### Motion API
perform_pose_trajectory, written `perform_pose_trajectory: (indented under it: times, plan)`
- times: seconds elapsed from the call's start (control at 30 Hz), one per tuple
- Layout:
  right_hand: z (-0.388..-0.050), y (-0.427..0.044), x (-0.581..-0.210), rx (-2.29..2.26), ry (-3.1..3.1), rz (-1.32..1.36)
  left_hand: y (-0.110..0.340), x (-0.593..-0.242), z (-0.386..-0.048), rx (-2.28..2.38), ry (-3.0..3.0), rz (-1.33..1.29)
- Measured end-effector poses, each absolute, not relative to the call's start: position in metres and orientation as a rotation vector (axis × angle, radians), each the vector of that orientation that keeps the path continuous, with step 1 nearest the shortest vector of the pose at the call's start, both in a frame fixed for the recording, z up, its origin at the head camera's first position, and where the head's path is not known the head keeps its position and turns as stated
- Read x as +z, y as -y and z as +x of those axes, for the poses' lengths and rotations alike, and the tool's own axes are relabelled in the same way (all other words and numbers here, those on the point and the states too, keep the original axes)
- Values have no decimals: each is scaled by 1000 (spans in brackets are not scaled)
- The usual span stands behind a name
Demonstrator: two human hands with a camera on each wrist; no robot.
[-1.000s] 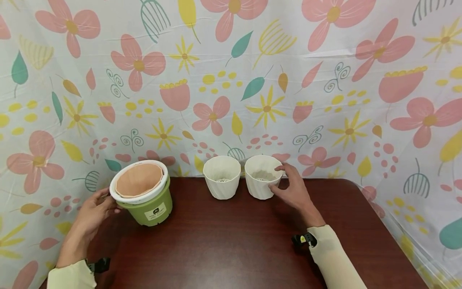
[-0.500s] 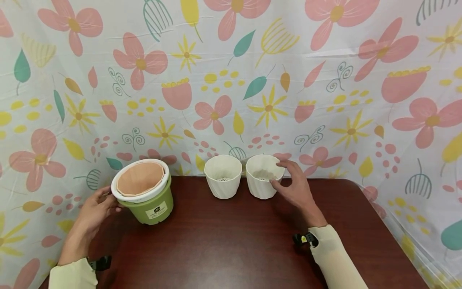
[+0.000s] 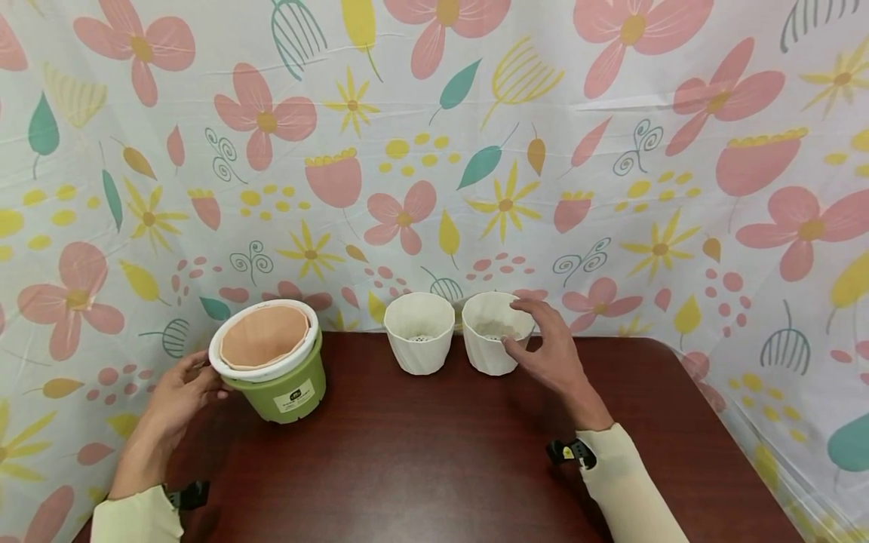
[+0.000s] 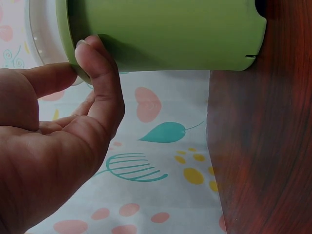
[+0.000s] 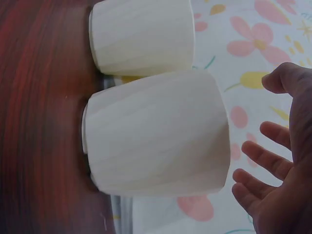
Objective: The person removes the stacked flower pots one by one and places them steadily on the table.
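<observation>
Left hand [image 3: 173, 403] pinches the rim of the green pot [image 3: 261, 394], thumb at the lip and a fingertip under it against the outer wall. Right hand [image 3: 553, 358] holds nothing: thumb and fingers spread wide beside the right white pot [image 3: 490, 357], with a gap to its rim in the right wrist view. Green pot is toward the left end of the tabletop's far edge; whether its base sits fully flat cannot be told. Nested in it: a white liner pot [image 3: 261, 374], mostly hidden, then a peach pot [image 3: 265, 335]. Label [image 3: 293, 395] on the green front; print too small to read. Right white pot stands upright at the far edge of the tabletop [image 3: 407, 452], near its middle, just beside the left white pot [image 3: 419, 356], which shows drain holes in its floor. Handling, judged by eye: all thin plastic, light and fairly stiff, smooth enough to slip. White pots best taken by the rim, thumb outside and fingers inside; a hard squeeze may flex the wall. Stack best held under the green lip, since the inner pots may shift if tipped. Beyond: flower-print cloth [image 3: 407, 151].
</observation>
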State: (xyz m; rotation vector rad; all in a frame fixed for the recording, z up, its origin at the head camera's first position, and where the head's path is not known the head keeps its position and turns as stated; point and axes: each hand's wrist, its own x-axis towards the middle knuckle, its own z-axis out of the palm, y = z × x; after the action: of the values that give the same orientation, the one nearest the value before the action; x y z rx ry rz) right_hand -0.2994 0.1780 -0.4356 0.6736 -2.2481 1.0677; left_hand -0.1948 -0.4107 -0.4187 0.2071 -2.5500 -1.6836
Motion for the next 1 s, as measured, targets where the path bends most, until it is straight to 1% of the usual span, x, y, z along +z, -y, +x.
perform_pose_trajectory:
  times: [0.67,1.0]
  plan:
    - [-287,-138,-409,1079,2144,865,409,-417,-194,-1682,2534,194]
    - [-283,-114,-401,1136,2136,912,408,-415,-193,-1674,2544,180]
